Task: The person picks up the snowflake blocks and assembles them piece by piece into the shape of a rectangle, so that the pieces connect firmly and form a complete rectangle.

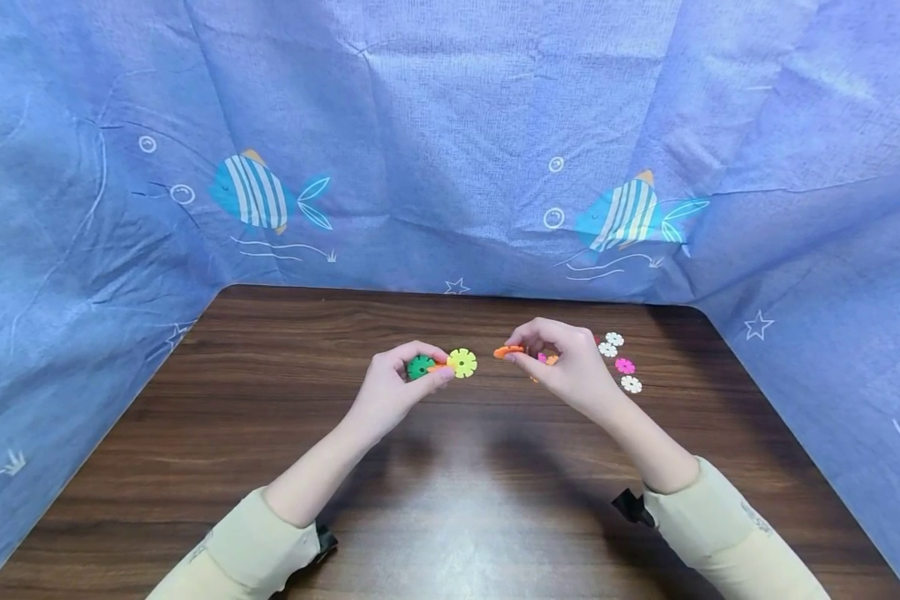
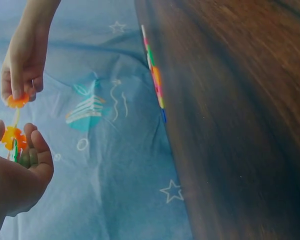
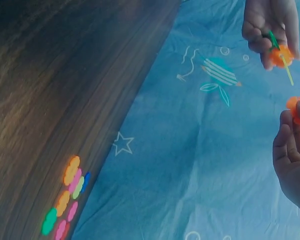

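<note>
My left hand (image 1: 393,385) pinches a small joined chain of notched plastic flower discs. In the head view, its green disc (image 1: 419,367) lies by the palm and its yellow-green disc (image 1: 462,363) sticks out to the right. Between them an orange disc (image 3: 278,57) shows in the right wrist view, under the left fingertips. Across a short gap, my right hand (image 1: 570,360) holds a single orange disc (image 1: 508,352) between thumb and fingers, almost edge-on in the head view. The single disc and the chain are apart, both raised above the table.
Loose discs lie on the dark wooden table (image 1: 270,450) at the back right, among them a pink disc (image 1: 625,366) and a white disc (image 1: 632,384). Some are partly hidden behind my right hand. A blue fish-print curtain (image 1: 450,167) hangs around the table's back and sides.
</note>
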`<state>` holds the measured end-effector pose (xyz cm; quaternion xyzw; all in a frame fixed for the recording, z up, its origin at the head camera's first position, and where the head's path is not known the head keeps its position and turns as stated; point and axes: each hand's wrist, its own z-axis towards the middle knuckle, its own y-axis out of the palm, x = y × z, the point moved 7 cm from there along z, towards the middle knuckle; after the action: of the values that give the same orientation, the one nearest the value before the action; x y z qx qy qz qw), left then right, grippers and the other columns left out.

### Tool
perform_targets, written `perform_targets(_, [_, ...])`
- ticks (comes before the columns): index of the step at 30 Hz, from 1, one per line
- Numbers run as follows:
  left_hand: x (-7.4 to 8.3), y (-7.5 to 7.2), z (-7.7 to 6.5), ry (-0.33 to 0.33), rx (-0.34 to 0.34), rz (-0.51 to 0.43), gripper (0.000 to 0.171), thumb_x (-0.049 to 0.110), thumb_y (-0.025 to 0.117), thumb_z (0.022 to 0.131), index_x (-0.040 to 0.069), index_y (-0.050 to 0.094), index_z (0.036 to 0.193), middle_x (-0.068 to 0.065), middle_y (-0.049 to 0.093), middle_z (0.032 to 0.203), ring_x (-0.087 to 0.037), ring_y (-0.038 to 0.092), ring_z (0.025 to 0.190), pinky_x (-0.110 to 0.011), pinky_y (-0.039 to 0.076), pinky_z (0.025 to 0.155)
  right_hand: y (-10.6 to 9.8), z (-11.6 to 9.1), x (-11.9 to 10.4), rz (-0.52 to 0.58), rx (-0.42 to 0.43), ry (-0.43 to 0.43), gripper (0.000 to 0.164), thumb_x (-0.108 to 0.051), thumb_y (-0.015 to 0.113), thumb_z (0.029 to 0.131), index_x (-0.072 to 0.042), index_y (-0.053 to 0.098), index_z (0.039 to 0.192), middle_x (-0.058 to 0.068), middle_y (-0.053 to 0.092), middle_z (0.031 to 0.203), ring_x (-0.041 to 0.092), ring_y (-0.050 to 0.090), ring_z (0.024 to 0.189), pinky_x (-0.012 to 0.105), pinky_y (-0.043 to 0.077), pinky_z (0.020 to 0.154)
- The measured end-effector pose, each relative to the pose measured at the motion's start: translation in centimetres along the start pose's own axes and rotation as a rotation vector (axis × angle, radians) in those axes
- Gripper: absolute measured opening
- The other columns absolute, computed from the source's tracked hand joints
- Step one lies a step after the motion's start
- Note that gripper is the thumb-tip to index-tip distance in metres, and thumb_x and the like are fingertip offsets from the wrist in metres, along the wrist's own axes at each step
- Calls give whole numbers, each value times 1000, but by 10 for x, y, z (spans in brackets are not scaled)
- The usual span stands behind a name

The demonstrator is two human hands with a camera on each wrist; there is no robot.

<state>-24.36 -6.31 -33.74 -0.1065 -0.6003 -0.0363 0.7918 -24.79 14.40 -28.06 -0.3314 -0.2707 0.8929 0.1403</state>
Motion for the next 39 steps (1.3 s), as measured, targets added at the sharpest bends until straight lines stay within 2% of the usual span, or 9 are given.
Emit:
perform_targets(4, [0, 3, 1, 6, -6, -14, 17, 20, 74, 82, 10, 69, 95, -12, 68, 76, -20, 63, 68, -27, 53, 59, 5, 0, -7, -19, -2, -57, 19, -3, 78, 75, -14, 68, 86, -5, 67, 77, 4, 53, 64, 19, 45, 57])
perform_targets(11, [0, 8, 2, 10, -22, -22, 16, 20, 73, 83, 8, 68, 94, -14, 69, 77, -14, 64, 67, -28, 54, 59, 15, 0, -13, 29, -36, -122, 20, 2, 76, 75, -12, 67, 85, -3, 67, 81, 4, 55, 67, 24, 49, 57])
perform_targets(20, [-2, 11, 2, -13, -35, -24, 20, 18, 72, 84, 4, 67, 97, -12, 68, 78, -35, 67, 74, -41, 57, 66, 20, -2, -13, 58, -31, -146, 20, 4, 76, 74, -11, 68, 86, 2, 68, 81, 7, 57, 68, 21, 49, 60])
perform_targets(25, [-4, 11, 4, -15, -32, 1, 23, 18, 73, 83, 3, 68, 99, -15, 69, 86, -25, 68, 70, -46, 56, 69, 21, -2, -13, 35, -17, -145, 17, 0, 77, 74, -11, 69, 85, 0, 69, 79, 5, 57, 67, 24, 50, 58])
perform_targets(28, [-5, 10, 4, -12, -31, 29, 22, 17, 73, 83, 3, 68, 99, -15, 69, 90, -18, 67, 68, -44, 56, 69, 22, -3, -12, 34, -7, -143, 16, -3, 79, 74, -11, 70, 83, -2, 69, 78, 5, 59, 66, 23, 50, 58])
perform_targets(31, [-4, 9, 3, -8, -31, 53, 20, 16, 74, 82, 4, 69, 98, -13, 69, 90, -16, 67, 68, -38, 57, 66, 22, -3, -13, 33, 2, -136, 16, -2, 80, 72, -11, 70, 81, -1, 69, 74, 5, 61, 64, 20, 50, 57])
perform_targets(39, [1, 9, 2, 14, -21, 87, 16, 16, 75, 81, 5, 72, 92, -12, 71, 87, -16, 66, 65, -40, 56, 62, 24, -7, -11, 37, 4, -93, 16, -1, 80, 70, -10, 71, 79, -1, 69, 71, 4, 59, 58, 15, 47, 53])
